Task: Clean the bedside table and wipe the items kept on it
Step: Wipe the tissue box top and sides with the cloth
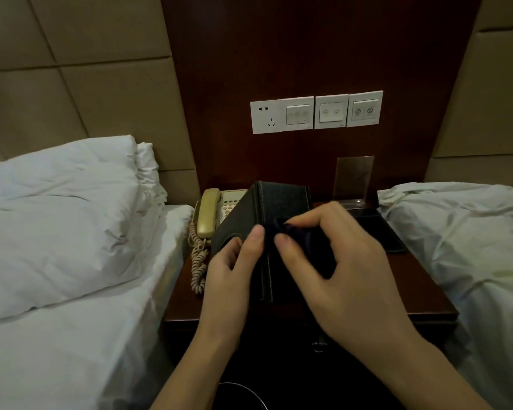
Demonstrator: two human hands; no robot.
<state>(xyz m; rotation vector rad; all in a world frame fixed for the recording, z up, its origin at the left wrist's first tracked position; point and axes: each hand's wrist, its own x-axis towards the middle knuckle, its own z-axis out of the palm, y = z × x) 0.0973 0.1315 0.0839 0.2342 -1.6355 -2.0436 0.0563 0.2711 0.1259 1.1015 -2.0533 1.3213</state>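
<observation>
While my left hand [234, 261] grips the dark box [267, 214] tilted above the surface [412, 279] at frame centre, my right hand [335, 261] pinches a dark cloth [282, 229] against its face. The phone [216, 211] crowds the box's left edge; bare surface lies open lower right, up to the bed [471, 232].

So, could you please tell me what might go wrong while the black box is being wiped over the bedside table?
1. The black leather-look tissue box is tilted and steadied only by the left hand; it could slip onto the beige corded telephone right beside it.
2. The right hand, rubbing with the dark blue cloth, might swing back into the clear acrylic sign holder behind and topple it.
</observation>
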